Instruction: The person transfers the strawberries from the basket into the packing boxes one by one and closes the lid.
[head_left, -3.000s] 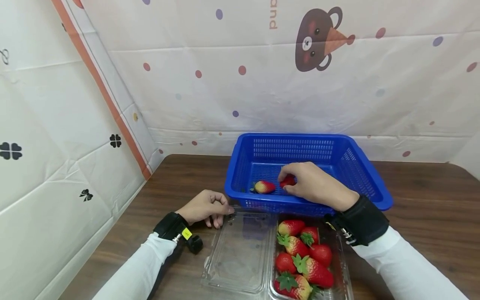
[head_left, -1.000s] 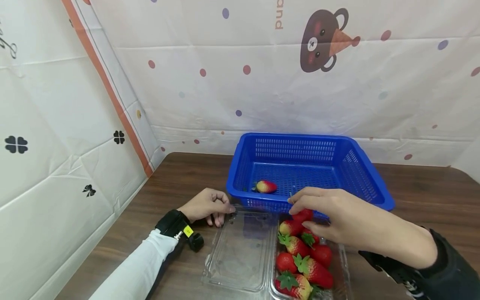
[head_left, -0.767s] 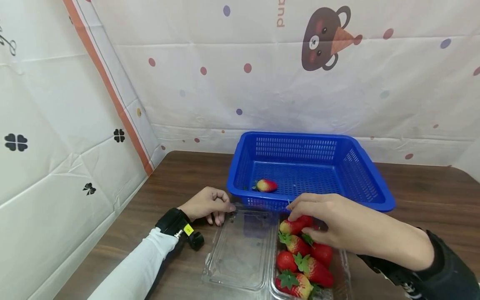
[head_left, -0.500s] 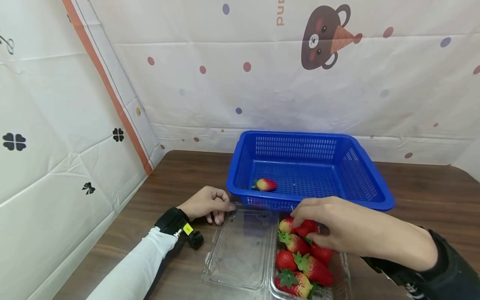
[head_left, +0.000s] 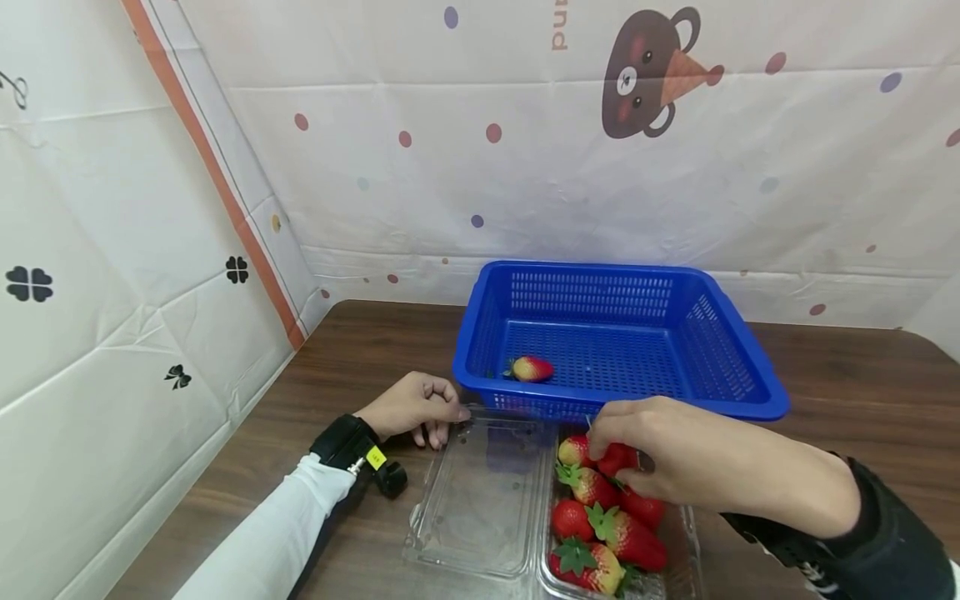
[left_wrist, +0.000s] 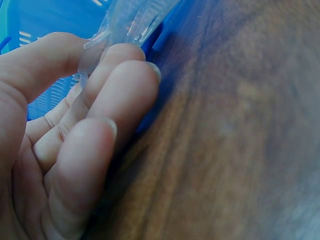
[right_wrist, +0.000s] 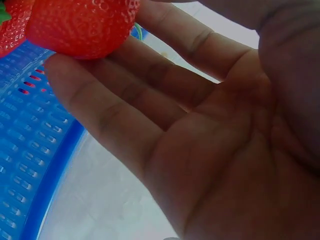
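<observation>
My left hand [head_left: 416, 408] pinches the far left corner of the clear plastic clamshell's lid [head_left: 480, 500], which lies folded back flat on the table. In the left wrist view, a clear plastic edge [left_wrist: 135, 22] sits between thumb and fingers. My right hand [head_left: 652, 442] holds a red strawberry [head_left: 617, 458] among the others at the far end of the clamshell's base [head_left: 678, 542]. That strawberry [right_wrist: 82, 25] also shows at the fingertips in the right wrist view. Several strawberries with green leaves [head_left: 630, 543] fill the base. One more strawberry [head_left: 532, 369] lies in the blue basket [head_left: 615, 333].
The blue basket stands right behind the clamshell, its front rim close to both hands. Brown wood-grain table [head_left: 382, 342] surrounds them. A patterned cloth [head_left: 375, 192] hangs at the back and left. Each wrist wears a black strap [head_left: 345, 442].
My right hand has brought a strawberry from the basket towards me into the far end of the clamshell, then shifted it slightly right. My left hand stays on the lid corner.
</observation>
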